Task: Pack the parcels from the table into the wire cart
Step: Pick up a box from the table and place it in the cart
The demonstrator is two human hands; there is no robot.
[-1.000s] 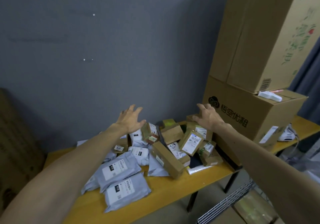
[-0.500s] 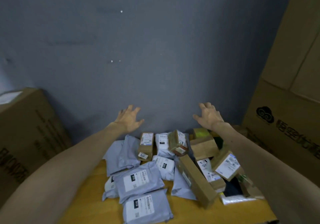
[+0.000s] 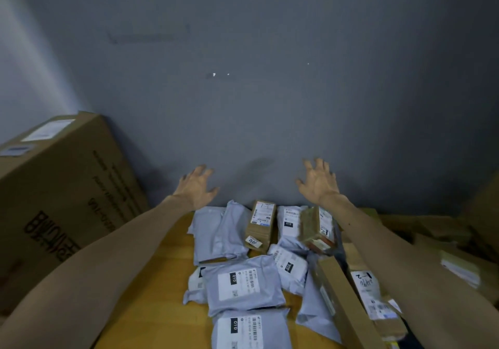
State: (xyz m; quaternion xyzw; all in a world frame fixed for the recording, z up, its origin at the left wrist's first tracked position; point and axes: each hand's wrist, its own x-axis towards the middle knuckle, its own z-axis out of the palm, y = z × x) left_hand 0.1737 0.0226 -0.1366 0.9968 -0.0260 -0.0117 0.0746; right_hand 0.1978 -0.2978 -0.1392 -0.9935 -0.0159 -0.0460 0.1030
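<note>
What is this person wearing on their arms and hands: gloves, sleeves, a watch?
Nothing that shows. The left hand and right hand are bare: no gloves, and no rings can be made out. The left forearm and right forearm are bare to the picture's edge, with no sleeve, watch or wristband.

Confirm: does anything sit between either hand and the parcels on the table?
Nothing visible. The left hand and right hand hover open, fingers spread, above the far edge of the parcels. The wire cart is out of view.
</note>
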